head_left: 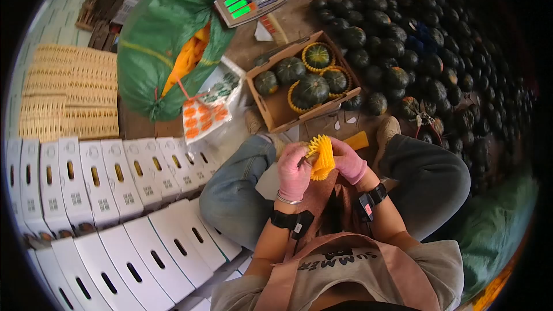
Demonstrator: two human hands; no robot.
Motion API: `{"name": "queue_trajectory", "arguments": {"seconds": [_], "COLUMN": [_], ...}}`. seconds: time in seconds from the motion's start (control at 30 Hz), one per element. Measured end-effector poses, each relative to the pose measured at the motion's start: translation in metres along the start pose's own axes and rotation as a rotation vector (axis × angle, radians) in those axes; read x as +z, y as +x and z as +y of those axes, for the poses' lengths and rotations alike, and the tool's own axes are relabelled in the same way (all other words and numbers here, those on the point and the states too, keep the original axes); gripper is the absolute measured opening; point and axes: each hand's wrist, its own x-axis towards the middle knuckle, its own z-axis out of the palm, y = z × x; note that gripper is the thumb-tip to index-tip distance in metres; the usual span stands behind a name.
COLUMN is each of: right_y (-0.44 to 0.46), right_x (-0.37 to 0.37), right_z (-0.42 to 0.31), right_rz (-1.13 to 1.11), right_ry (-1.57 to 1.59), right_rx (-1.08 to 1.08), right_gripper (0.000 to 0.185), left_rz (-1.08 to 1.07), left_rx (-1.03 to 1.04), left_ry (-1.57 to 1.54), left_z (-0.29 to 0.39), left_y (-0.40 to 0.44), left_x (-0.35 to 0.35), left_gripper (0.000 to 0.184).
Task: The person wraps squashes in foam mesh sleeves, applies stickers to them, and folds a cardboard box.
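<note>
Over my lap, a yellow foam fruit net (323,158) is bunched between my two pink-gloved hands. My left hand (293,171) is closed on its left edge, fingers bent inward. On the other side my right hand (349,162) grips the net, with its fingers partly hidden behind it. Whether anything sits inside the net cannot be made out. Just ahead is an open cardboard box (269,114) of dark green squashes (290,69), some wrapped in yellow nets. Another flat yellow net (357,140) lies beyond my right hand.
A large squash pile (397,52) covers the right side. White cartons (129,170) stand in rows at left, near stacked tan cartons (69,92). A green sack (152,40) of orange nets, a lit scale display (250,0) and an orange sticker sheet (201,120) are ahead.
</note>
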Motion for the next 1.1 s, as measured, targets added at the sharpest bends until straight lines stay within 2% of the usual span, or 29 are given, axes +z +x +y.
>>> {"name": "queue_trajectory", "arguments": {"seconds": [0.17,0.23,0.27,0.37,0.4,0.43,0.47,0.5,0.6,0.63,0.67,0.7,0.77,0.83,0.87,0.9,0.97,1.03,1.1], "right_y": [0.001,-0.001,-0.003,-0.004,-0.006,-0.009,-0.014,-0.017,-0.027,-0.031,-0.034,-0.030,-0.024,-0.008,0.000,0.010,0.034,0.058,0.089], "right_x": [-0.027,-0.026,-0.030,-0.037,-0.035,-0.034,-0.039,-0.024,-0.027,-0.026,-0.032,-0.043,-0.042,-0.047,-0.050,-0.058,-0.061,-0.071,-0.116], "right_z": [-0.011,-0.025,-0.028,-0.033,-0.035,-0.035,-0.036,-0.043,-0.057,-0.054,-0.043,-0.026,-0.010,-0.042,-0.056,-0.057,-0.049,-0.050,-0.016], "right_rz": [0.039,0.159,0.191,0.224,0.182,0.143,0.091,0.087,-0.146,-0.194,-0.228,-0.277,-0.169,0.159,0.212,0.250,0.459,0.559,0.526], "right_ry": [0.016,-0.034,-0.078,-0.328,-0.266,-0.200,-0.057,0.265,0.315,0.296,0.323,0.067,-0.121,0.206,0.150,0.114,0.159,0.050,-0.399], "right_rx": [-0.020,-0.038,-0.063,-0.181,-0.175,-0.171,-0.146,-0.123,0.092,0.138,0.294,0.402,0.085,-0.038,-0.095,-0.078,-0.003,0.069,-0.072], "right_gripper": [0.041,0.031,0.027,0.013,0.013,0.014,0.017,0.023,0.043,0.050,0.057,0.056,0.056,0.051,0.046,0.043,0.029,0.024,0.021], "left_rz": [-0.088,-0.121,-0.230,-0.534,-0.706,-0.825,-1.050,-1.276,-1.015,-0.869,-0.709,-0.534,-0.561,-0.611,-0.655,-0.810,-0.987,-0.925,-0.665], "left_rx": [0.077,0.139,0.027,-0.494,-0.687,-0.714,-0.706,-0.693,-0.395,-0.596,-0.787,-0.970,-1.096,-1.264,-1.314,-1.264,-0.774,-0.542,-0.220], "left_ry": [0.024,0.084,-0.078,-0.938,-1.093,-1.068,-0.983,-0.883,-0.651,-0.797,-0.931,-1.056,-1.147,-1.272,-1.073,-0.884,-0.466,-0.404,-0.074], "left_z": [-0.006,0.006,0.006,0.003,0.003,0.004,-0.005,-0.013,-0.009,-0.012,-0.017,-0.020,-0.023,-0.042,-0.049,-0.048,-0.092,-0.109,-0.126], "left_y": [0.027,0.042,0.046,0.051,0.052,0.052,0.050,0.049,0.055,0.057,0.059,0.061,0.064,0.066,0.075,0.096,0.118,0.150,0.169], "left_x": [0.028,0.029,0.029,0.027,0.018,0.006,0.000,-0.005,-0.017,-0.018,-0.016,-0.013,0.000,0.010,0.010,0.008,0.014,0.029,0.042], "left_gripper": [0.018,0.019,0.017,0.019,0.026,0.034,0.039,0.045,0.040,0.039,0.039,0.038,0.038,0.039,0.038,0.036,0.028,0.019,0.015]}}
